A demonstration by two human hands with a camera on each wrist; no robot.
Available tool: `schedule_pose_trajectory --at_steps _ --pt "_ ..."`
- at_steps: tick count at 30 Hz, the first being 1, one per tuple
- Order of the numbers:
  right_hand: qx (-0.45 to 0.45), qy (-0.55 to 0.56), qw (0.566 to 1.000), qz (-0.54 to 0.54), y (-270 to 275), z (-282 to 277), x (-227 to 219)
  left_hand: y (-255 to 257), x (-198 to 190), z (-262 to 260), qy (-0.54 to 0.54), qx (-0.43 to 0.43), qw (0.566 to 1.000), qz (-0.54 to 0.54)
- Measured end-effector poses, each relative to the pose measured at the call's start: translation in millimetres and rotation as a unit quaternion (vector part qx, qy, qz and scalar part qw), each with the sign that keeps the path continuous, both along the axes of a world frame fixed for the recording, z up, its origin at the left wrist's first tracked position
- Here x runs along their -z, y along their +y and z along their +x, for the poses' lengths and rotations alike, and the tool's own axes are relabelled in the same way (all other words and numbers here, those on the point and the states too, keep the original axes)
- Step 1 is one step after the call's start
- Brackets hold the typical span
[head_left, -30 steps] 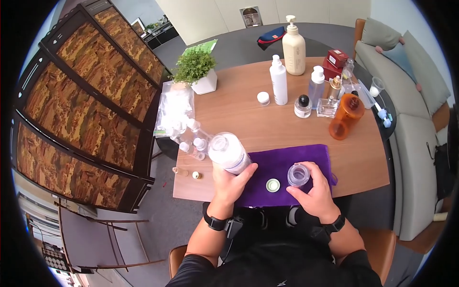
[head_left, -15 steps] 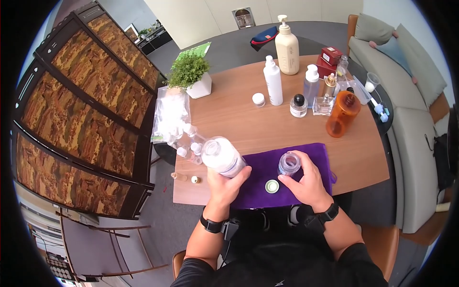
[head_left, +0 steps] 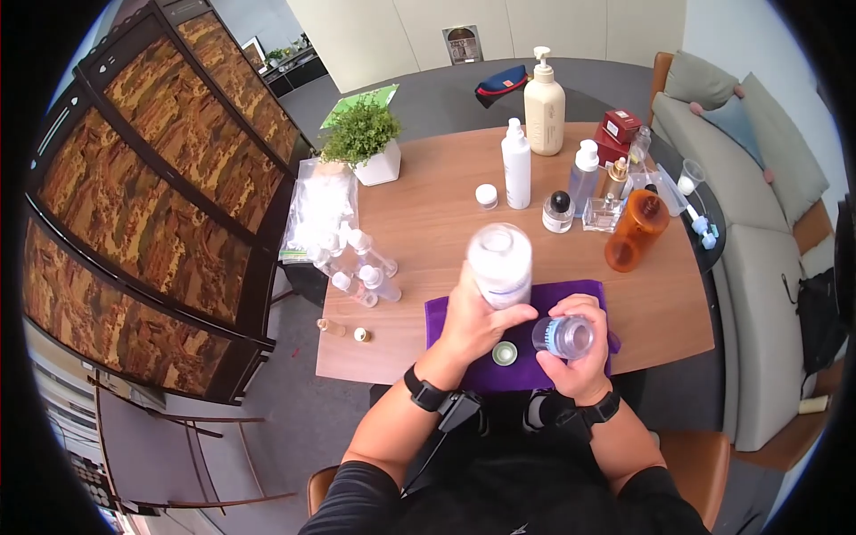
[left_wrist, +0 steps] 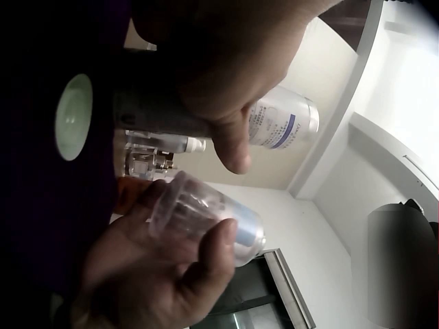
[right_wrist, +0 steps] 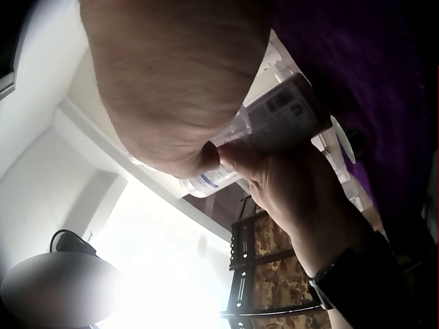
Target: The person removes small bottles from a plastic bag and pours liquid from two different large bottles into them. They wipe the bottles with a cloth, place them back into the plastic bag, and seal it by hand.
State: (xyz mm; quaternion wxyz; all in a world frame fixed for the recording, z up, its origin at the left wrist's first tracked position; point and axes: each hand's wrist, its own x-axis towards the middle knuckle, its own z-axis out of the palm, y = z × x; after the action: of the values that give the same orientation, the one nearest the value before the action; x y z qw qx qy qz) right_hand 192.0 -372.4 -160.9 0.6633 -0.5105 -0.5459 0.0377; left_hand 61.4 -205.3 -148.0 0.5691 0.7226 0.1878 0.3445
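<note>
My left hand [head_left: 473, 323] grips a large, translucent white bottle [head_left: 499, 267] with a blue band on its label. The bottle's uncapped top faces up toward the head camera. Just to its right, my right hand [head_left: 586, 370] holds a small clear plastic bottle [head_left: 569, 338] with a light blue label, tilted to one side. In the left wrist view, fingers and thumb wrap around this small bottle [left_wrist: 206, 216]. A pale green cap [head_left: 505, 354] lies below the hands on a purple cloth [head_left: 437, 316].
Several small clear bottles [head_left: 379, 283] stand at the table's left, near a plastic bag [head_left: 323, 207] and a potted plant [head_left: 382, 165]. Farther back are a white spray bottle [head_left: 517, 169] and a cream pump bottle [head_left: 545, 111]. An amber bottle [head_left: 637, 232] stands at right.
My left hand has carried the large bottle rightward, close to the right hand. The small bottle has turned from mouth-up to tilted, showing its blue label. The head view has shifted slightly.
</note>
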Motion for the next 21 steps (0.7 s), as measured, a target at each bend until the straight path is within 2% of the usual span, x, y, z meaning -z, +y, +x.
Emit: schedule_pose_trajectory --at_steps 2,4,8,10,11,12,14,16,21 --pt "0.007 0.044 0.999 0.021 -1 -1 4 -7 -5 4 0.038 0.004 0.996 0.081" --pt "0.003 0.050 0.999 0.007 -2 -1 3 -12 -13 4 0.026 0.009 0.993 0.113" --pt "-0.037 0.065 0.997 0.005 -1 1 6 -4 -8 -5 0.033 0.041 0.995 0.081" --pt "-0.050 0.051 0.997 0.003 0 2 3 -7 -11 -14 -0.016 0.018 0.996 0.089" --pt "-0.057 0.013 0.998 0.002 0 2 -1 -7 -4 -20 -0.032 -0.026 0.995 0.090" --pt "-0.064 -0.025 0.998 0.002 1 2 -4 -7 1 -34 -0.010 -0.105 0.981 0.163" --pt "-0.062 -0.066 0.996 0.000 2 3 -8 -19 -2 -60 -0.019 -0.151 0.953 0.264" --pt "-0.058 -0.089 0.994 0.007 4 0 -8 -38 -20 -67 -0.036 -0.095 0.925 0.365" --pt "-0.049 -0.154 0.986 0.026 8 -2 -4 -68 -25 -54 -0.008 -0.048 0.930 0.364"
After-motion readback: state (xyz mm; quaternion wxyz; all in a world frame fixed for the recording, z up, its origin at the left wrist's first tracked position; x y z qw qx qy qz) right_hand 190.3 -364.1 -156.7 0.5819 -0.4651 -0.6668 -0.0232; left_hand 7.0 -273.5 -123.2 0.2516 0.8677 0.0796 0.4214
